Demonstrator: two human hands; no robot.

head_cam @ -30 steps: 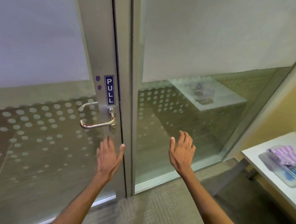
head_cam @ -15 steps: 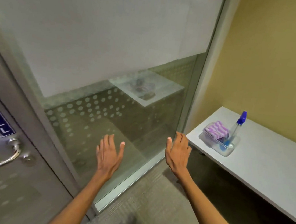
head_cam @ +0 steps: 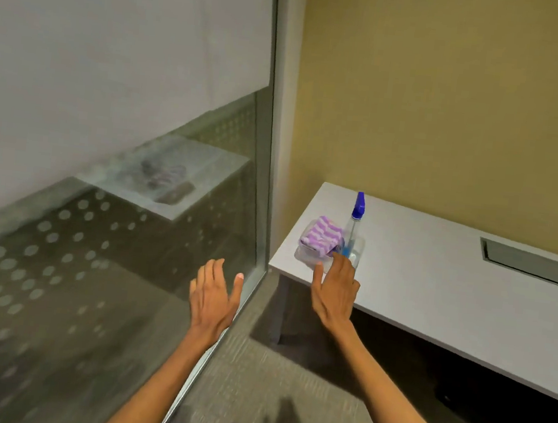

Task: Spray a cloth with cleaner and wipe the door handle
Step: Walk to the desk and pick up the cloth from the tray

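Note:
A folded purple-and-white striped cloth (head_cam: 322, 237) lies in a clear plastic tray (head_cam: 303, 258) at the left end of a white table (head_cam: 435, 286). A clear spray bottle with a blue nozzle (head_cam: 355, 221) stands upright in the same tray, just right of the cloth. My right hand (head_cam: 334, 293) is open, fingers spread, its fingertips over the tray's near edge. My left hand (head_cam: 213, 299) is open and empty in front of the glass wall, left of the table. The door handle is out of view.
A frosted glass wall with a dotted band (head_cam: 97, 226) fills the left and reflects the table. A metal frame post (head_cam: 273, 141) meets the yellow wall (head_cam: 453, 109). A cable slot (head_cam: 534, 262) is set in the tabletop. Grey carpet (head_cam: 270, 382) lies below.
The view has swung right, away from the door and its handle, toward the table. My right hand now reaches the tray; my left hand stays open beside it.

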